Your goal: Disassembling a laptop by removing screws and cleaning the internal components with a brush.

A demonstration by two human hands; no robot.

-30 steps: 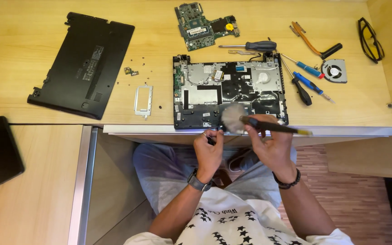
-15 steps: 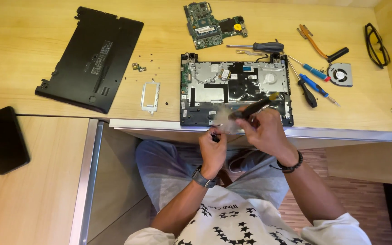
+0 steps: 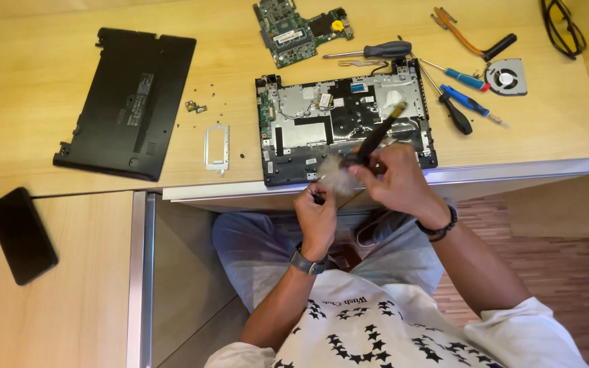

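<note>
My right hand (image 3: 395, 182) grips a black-handled brush (image 3: 371, 142) with pale bristles, its handle pointing up and right over the opened laptop base (image 3: 345, 126). The bristles blur against a small dark part (image 3: 317, 198) pinched in my left hand (image 3: 316, 219), just in front of the desk edge. Both hands hover over my lap, below the laptop's front edge.
A black bottom cover (image 3: 129, 102) lies at the left, a metal bracket (image 3: 217, 146) and small screws beside it. A green circuit board (image 3: 299, 27), several screwdrivers (image 3: 452, 109), a fan (image 3: 506, 76), a copper heat pipe (image 3: 472, 37) and glasses (image 3: 562, 27) sit behind. A black phone (image 3: 22, 234) rests at the lower left.
The brush has swung from lying level toward the right to pointing up and right, and its bristles have moved down to the part in my left hand.
</note>
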